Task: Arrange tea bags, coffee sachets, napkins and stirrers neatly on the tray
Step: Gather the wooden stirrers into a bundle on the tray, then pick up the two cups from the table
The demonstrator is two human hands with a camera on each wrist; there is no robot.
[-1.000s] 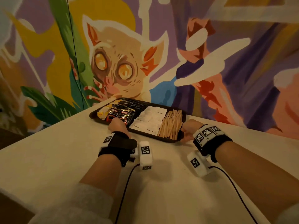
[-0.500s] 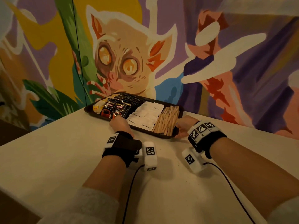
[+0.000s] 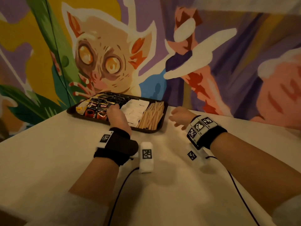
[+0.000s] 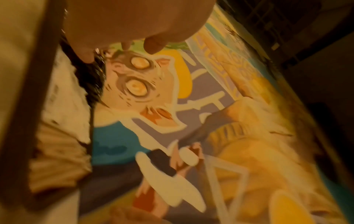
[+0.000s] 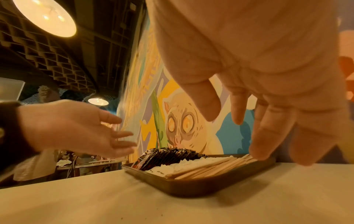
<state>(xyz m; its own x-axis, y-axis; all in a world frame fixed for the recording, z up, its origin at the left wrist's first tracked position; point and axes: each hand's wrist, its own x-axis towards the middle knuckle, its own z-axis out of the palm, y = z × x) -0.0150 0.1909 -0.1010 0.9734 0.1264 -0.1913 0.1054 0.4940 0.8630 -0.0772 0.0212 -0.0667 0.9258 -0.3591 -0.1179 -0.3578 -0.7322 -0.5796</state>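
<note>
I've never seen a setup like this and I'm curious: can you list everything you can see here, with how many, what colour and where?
tray: one, dark, on the table by the painted wall.
coffee sachets: many, black with red, left part of the tray.
yellow packets: a few, tray's far left end; I cannot read what they are.
white packets: a stack, middle of the tray.
wooden stirrers: many, pale wood, right side of the tray.
table: one, cream.
mural: big-eyed animal, many colours, on the wall.
ceiling lamps: two, round, glowing.
left hand: over the sachets, fingers straight.
right hand: beside the tray's right end, holding nothing.
</note>
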